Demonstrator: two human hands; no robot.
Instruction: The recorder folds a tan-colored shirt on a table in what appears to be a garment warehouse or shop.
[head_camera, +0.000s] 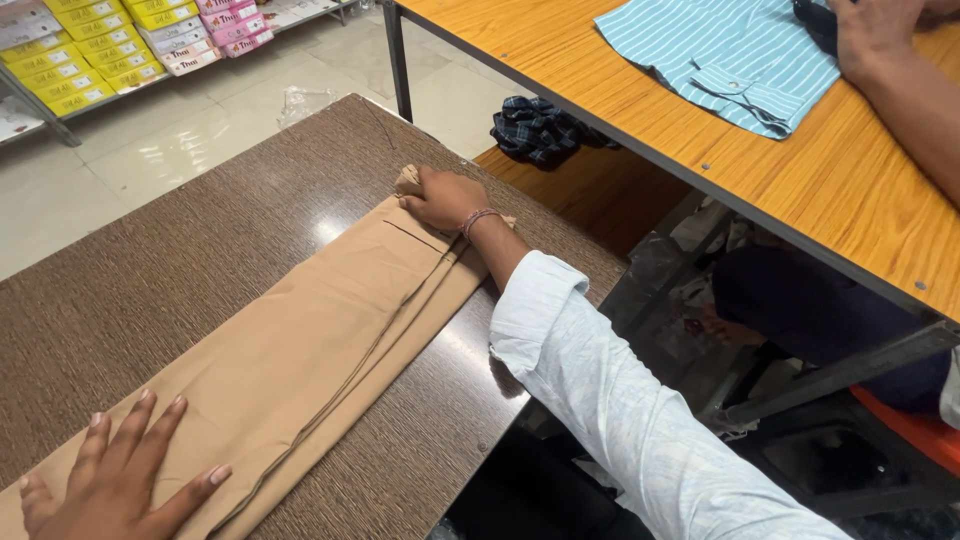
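Near left, left hand (115, 480) lies flat, fingers spread, on tan trousers (300, 350) folded lengthwise along the table (150, 270); right hand (440, 198) clamps the far end (crosswise folding looks undone).

A dark brown table (150, 290) with a woven-looking surface fills the left and middle of the frame. In the upper right stands an orange wooden table (850, 180) on a metal frame, and on it lies a folded light blue striped shirt (720, 50), its cuff turned toward the table's edge. Another person's forearm (915, 95) rests on that table at the far upper right, the hand on something dark. Below it, near the upper middle, a dark checked cloth (540, 130) lies bunched on a low wooden shelf. In the upper left corner, shelves (110, 40) hold rows of flat yellow and pink boxes above a pale tiled floor (180, 140).
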